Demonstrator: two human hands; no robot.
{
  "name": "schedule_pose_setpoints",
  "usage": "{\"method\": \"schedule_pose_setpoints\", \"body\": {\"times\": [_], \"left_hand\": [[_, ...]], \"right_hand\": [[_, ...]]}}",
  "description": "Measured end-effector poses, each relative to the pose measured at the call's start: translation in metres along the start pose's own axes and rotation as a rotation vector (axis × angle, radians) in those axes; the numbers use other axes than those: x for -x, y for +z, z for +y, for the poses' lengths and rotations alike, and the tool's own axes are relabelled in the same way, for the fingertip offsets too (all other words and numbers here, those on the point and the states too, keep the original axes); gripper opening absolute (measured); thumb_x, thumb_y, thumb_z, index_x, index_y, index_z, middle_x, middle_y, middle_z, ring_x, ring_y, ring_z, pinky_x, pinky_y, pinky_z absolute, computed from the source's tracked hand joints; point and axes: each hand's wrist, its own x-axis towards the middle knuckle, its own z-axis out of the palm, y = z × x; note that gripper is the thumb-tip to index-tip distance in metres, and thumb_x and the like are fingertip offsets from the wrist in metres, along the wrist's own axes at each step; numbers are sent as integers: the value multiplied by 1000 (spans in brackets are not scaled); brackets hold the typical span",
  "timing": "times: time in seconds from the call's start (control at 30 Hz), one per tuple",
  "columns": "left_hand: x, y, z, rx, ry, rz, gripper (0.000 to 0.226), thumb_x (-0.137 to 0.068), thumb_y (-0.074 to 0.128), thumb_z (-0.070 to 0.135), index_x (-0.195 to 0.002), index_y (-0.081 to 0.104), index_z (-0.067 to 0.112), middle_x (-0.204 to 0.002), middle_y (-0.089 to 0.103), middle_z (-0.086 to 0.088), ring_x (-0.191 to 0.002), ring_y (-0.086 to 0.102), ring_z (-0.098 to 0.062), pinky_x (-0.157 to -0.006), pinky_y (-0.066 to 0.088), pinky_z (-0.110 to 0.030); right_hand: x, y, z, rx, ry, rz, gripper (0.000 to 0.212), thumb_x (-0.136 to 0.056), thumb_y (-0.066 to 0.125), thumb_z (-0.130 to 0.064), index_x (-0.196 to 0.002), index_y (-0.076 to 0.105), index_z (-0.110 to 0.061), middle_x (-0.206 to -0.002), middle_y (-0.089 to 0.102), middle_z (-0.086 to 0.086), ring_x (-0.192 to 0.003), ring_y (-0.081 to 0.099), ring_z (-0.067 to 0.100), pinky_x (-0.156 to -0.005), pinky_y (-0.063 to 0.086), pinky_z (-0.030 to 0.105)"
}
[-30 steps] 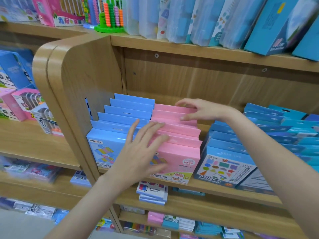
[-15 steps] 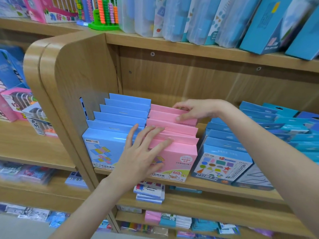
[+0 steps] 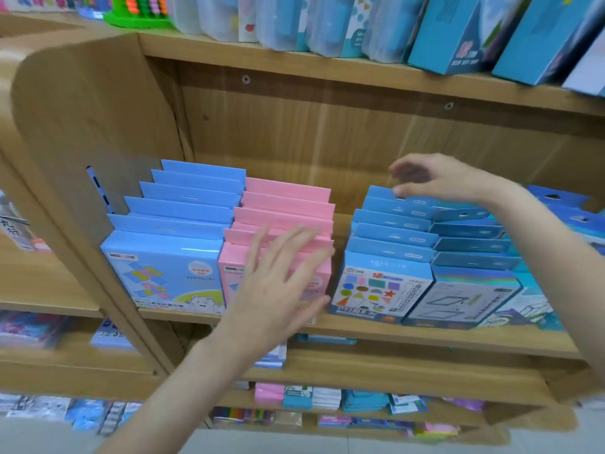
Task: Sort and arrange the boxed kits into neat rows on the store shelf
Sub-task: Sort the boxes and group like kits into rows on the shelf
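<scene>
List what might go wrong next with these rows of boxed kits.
1. The left hand, open and blurred with motion in front of the pink row, might knock its leaning front box off the shelf edge.
2. The right hand, fingers at the back box of the blue shapes row, may tip it out of line.

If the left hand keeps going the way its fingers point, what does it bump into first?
Probably the pink boxes. The left hand, fingers spread, points up and right across that row, right in front of it. It is blurred, so whether it already touches them cannot be told.
</scene>
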Motion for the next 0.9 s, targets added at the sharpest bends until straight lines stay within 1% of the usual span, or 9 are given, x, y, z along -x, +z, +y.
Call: {"method": "schedule_pose_setpoints", "body": {"times": [0.1,0.27,0.33,0.43,0.5,0.57,0.67,0.8,0.9], "left_hand": [[-17,24,41,-46,35,4,44,-86,49,38,-123,46,16,-135,50,-10,-130,36,-22,-112,16,-48],[-39,67,78,-98,0,14,45,-78,65,27,-119,53,12,-122,58,-8,-114,44,-22,-104,28,-37],[-43,77,83,-115,-34,29,45,-74,69,24,-116,57,12,-115,61,-8,-108,45,-23,-98,31,-35],[-44,84,87,-167,-85,58,37,-77,65,23,-113,59,13,-112,61,-8,-107,45,-24,-96,33,-35],[-44,86,89,-189,-102,76,32,-81,59,21,-112,58,14,-110,62,-9,-106,47,-23,-99,33,-35],[-43,87,92,-213,-113,82,31,-81,61,17,-111,58,14,-110,62,-8,-106,49,-23,-103,32,-37],[-39,84,95,-252,-131,78,31,-81,64,15,-111,59,14,-111,62,-8,-106,49,-22,-107,29,-38],[-33,78,95,-251,-172,67,37,-80,67,11,-115,53,13,-112,61,-9,-108,49,-24,-108,27,-37],[-25,72,92,-246,-188,15,46,-76,72,14,-118,51,13,-114,59,-10,-110,50,-25,-108,29,-37]], "right_hand": [[-3,-2,19,118,11,-124,51,-79,68,-35,-124,50,-20,-123,57,0,-105,53,10,-89,37,20],[-22,-8,35,190,-56,-209,66,-77,72,-29,-133,38,-18,-113,56,0,-102,56,16,-93,43,27],[-31,-4,41,264,-103,-306,52,-80,69,-26,-126,46,-17,-110,59,-2,-99,57,16,-91,44,27],[-42,2,48,261,-183,-432,22,-85,63,-20,-106,55,-23,-96,63,-7,-79,58,7,-70,45,18],[-47,1,49,193,-242,-458,15,-85,64,-18,-95,57,-27,-87,67,-8,-66,59,0,-65,47,22],[-48,1,47,164,-294,-471,15,-85,64,-17,-87,56,-30,-77,65,-14,-57,57,-6,-58,44,17],[-51,4,43,119,-319,-496,15,-85,64,-15,-89,57,-27,-78,65,-19,-60,60,-11,-56,44,8],[-52,9,32,86,-354,-523,15,-85,64,-16,-88,58,-29,-85,68,-15,-69,65,-5,-63,48,10],[-54,17,22,130,-381,-468,12,-85,65,-22,-96,61,-21,-98,71,3,-89,67,19,-81,53,34]]}}
